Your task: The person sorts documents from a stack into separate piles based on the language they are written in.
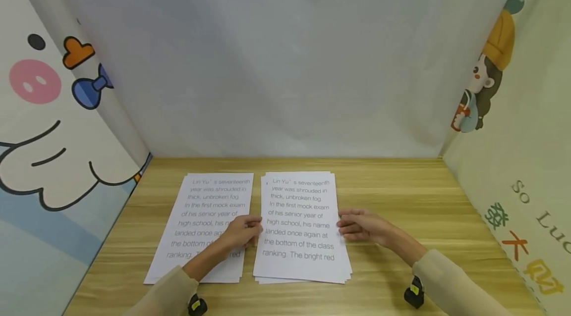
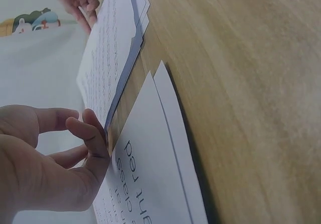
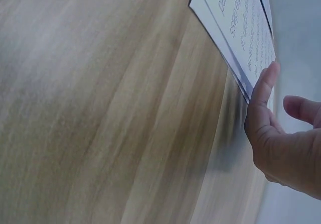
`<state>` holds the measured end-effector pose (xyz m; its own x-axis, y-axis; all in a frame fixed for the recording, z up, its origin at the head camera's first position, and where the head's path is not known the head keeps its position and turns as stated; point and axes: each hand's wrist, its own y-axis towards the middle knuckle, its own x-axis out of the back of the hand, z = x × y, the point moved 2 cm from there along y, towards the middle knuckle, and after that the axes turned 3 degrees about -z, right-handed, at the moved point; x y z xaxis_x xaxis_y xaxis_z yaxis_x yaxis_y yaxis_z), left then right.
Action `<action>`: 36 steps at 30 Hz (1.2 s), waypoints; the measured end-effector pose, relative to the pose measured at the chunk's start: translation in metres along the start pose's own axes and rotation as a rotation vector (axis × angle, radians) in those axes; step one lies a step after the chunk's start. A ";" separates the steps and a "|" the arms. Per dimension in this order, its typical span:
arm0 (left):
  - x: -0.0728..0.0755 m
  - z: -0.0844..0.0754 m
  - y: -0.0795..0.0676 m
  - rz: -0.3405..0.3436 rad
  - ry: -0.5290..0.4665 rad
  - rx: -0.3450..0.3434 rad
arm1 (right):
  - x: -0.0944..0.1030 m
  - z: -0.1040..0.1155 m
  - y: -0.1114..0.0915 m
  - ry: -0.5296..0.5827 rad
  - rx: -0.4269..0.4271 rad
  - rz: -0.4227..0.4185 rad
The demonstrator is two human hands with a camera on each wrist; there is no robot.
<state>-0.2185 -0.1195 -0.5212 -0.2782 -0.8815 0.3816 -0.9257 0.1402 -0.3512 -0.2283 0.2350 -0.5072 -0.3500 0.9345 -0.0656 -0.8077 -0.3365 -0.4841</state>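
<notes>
Two stacks of printed paper lie side by side on the wooden table. My left hand (image 1: 242, 232) reaches over the right edge of the left stack (image 1: 209, 197), its fingertips at the left edge of the right stack (image 1: 298, 227). On the opposite side, my right hand (image 1: 367, 226) has its fingertips against the right stack's right edge. The right stack's sheets are slightly fanned, with corners poking out at the bottom. In the left wrist view the fingers (image 2: 90, 133) are bent and spread; in the right wrist view the fingers (image 3: 263, 88) look fairly straight, beside the paper edge.
The wooden table (image 1: 401, 187) ends at a pale back wall (image 1: 285, 58). Cartoon-printed panels stand on both sides, a white character (image 1: 53, 157) at left and a figure in a yellow hat (image 1: 477, 78) at right. A small black device hangs under each sleeve.
</notes>
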 end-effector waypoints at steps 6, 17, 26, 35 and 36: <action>0.000 0.000 -0.001 -0.007 0.014 0.015 | -0.001 0.000 0.000 -0.051 0.032 -0.047; -0.002 0.000 -0.001 -0.029 -0.016 -0.006 | -0.006 -0.004 0.001 -0.075 0.100 -0.080; -0.006 -0.002 -0.002 -0.038 -0.043 -0.006 | -0.011 -0.011 0.001 -0.056 0.098 -0.097; -0.006 0.000 -0.003 -0.053 -0.087 -0.011 | -0.011 -0.008 -0.004 0.019 0.078 -0.077; -0.005 0.000 -0.003 -0.050 -0.089 -0.009 | -0.011 -0.007 -0.005 0.024 0.076 -0.075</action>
<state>-0.2142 -0.1156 -0.5220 -0.2079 -0.9241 0.3207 -0.9404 0.0987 -0.3254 -0.2169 0.2277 -0.5102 -0.2764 0.9596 -0.0528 -0.8653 -0.2724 -0.4207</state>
